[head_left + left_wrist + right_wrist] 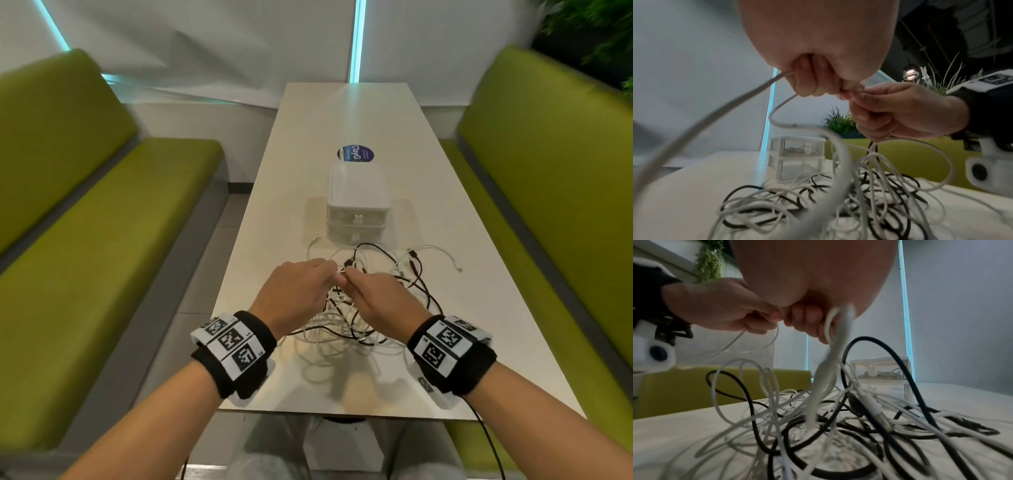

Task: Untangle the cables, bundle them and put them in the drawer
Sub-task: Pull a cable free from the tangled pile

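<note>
Tangle of white and black cables point(356, 308) on the table point(479, 308), just in front of the small two-drawer box point(357, 202), whose drawers are closed. Above the heap the left hand point(298, 291) and right hand point(380, 301) meet fingertip to fingertip, each curled and pinching a white cable point(774, 120) lifted from the pile. The cords look light, limp and snag-prone, so a hold near a plug end, feeding slack through the loops, seems safer than pulling mid-length.
</note>
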The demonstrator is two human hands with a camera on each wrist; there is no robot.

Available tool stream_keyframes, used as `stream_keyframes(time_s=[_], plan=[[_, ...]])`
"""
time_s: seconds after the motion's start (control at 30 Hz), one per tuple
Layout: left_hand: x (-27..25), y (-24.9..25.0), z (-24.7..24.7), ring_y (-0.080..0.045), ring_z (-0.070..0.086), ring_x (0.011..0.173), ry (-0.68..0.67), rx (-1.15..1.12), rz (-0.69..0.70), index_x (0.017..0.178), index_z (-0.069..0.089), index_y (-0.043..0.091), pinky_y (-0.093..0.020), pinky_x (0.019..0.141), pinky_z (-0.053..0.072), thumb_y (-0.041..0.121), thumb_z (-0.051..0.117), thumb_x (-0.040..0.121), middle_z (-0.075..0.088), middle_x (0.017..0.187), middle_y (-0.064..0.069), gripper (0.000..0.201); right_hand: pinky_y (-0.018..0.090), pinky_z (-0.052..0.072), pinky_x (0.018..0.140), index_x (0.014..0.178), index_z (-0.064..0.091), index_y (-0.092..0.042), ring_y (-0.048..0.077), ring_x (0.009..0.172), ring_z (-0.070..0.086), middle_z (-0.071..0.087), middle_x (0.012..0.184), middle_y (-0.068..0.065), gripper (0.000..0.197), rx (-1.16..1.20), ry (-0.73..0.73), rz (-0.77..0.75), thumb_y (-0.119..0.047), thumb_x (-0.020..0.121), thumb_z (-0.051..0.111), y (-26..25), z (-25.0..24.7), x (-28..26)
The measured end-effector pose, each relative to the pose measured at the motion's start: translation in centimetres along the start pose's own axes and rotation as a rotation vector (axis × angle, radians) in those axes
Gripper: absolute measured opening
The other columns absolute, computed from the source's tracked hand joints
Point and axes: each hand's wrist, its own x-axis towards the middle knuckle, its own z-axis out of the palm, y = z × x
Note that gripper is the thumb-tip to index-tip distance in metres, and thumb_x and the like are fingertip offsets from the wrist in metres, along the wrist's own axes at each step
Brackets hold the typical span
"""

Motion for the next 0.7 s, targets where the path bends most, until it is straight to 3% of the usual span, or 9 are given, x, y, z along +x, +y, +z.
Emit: stream_keyframes(time_s=[0.07,0.2,0.3,0.37,0.43,0.53,0.6,0.7], plan=[[0.1,-0.8,-1.2,-0.008,0.041,0.048,0.069,-0.044,-0.089,0.078,0.057,0.015,-0.021,0.049,0.025,0.025,0.049,0.098,0.044,0.060,0.014,0.025,0.034,0.030,0.057,0.091,0.040,-0.016,0.023,0.060,0.044,0.041,0.060,-0.009,0.029,0.010,-0.026,0.046,-0.040,0.103,0.027,1.0,-0.2,-0.1],[-0.5,-3.2,-2.1,-0.019,0.057,0.056,0.153,-0.003,-0.227,0.074,0.056,0.016,-0.031,0.052,0.040,0.030,0.044,0.098,0.063,0.068,0.006,0.030,0.036,0.035,0.059,0.088,0.037,-0.017,0.025,0.065,0.049,0.048,0.065,-0.003,0.030,-0.001,-0.097,0.095,-0.041,0.104,0.026,1.4,-0.4,0.2],[-0.5,-3.7,-1.8,-0.019,0.064,0.069,0.209,-0.035,-0.362,0.080,0.062,0.018,-0.029,0.061,0.040,0.029,0.045,0.099,0.070,0.081,0.005,0.028,0.036,0.033,0.058,0.088,0.036,-0.018,0.025,0.065,0.047,0.051,0.067,0.001,0.028,-0.007,-0.058,0.071,-0.039,0.104,0.027,0.3,-0.4,1.5],[-0.3,-2.9,-1.4,-0.019,0.067,0.085,0.199,-0.042,-0.321,0.097,0.069,0.018,-0.031,0.072,0.048,0.027,0.049,0.099,0.072,0.098,0.004,0.022,0.037,0.037,0.058,0.087,0.035,-0.020,0.028,0.067,0.049,0.054,0.070,0.006,0.025,-0.007,-0.029,0.071,-0.037,0.104,0.028,0.0,0.0,1.9],[0.1,-1.5,-1.0,-0.017,0.067,0.099,0.140,-0.039,-0.191,0.114,0.068,0.021,-0.036,0.082,0.053,0.028,0.053,0.097,0.069,0.116,0.006,0.023,0.037,0.036,0.057,0.088,0.035,-0.019,0.029,0.065,0.048,0.053,0.069,0.006,0.024,-0.013,-0.018,0.072,-0.036,0.104,0.029,-0.3,0.4,2.0],[0.8,0.1,0.1,-0.022,0.065,0.088,-0.030,-0.005,-0.143,0.108,0.067,0.023,-0.037,0.072,0.049,0.036,0.047,0.099,0.069,0.102,0.005,0.026,0.035,0.032,0.057,0.093,0.042,-0.017,0.025,0.061,0.047,0.051,0.068,0.001,0.021,0.042,0.015,0.090,-0.030,0.104,0.031,-0.3,0.6,1.7],[0.9,0.3,0.6,-0.025,0.060,0.075,-0.051,0.013,-0.143,0.096,0.063,0.018,-0.036,0.063,0.041,0.038,0.042,0.101,0.063,0.087,0.003,0.029,0.037,0.035,0.057,0.093,0.044,-0.016,0.027,0.063,0.049,0.054,0.069,0.003,0.020,0.075,0.030,0.098,-0.029,0.103,0.032,0.0,0.4,1.3],[0.6,0.1,0.5,-0.027,0.055,0.065,-0.049,0.018,-0.065,0.087,0.056,0.016,-0.033,0.055,0.032,0.032,0.044,0.101,0.058,0.078,0.001,0.025,0.041,0.041,0.058,0.089,0.038,-0.019,0.028,0.062,0.051,0.054,0.068,0.002,0.026,0.043,0.007,0.051,-0.039,0.103,0.029,0.0,0.1,0.7]])
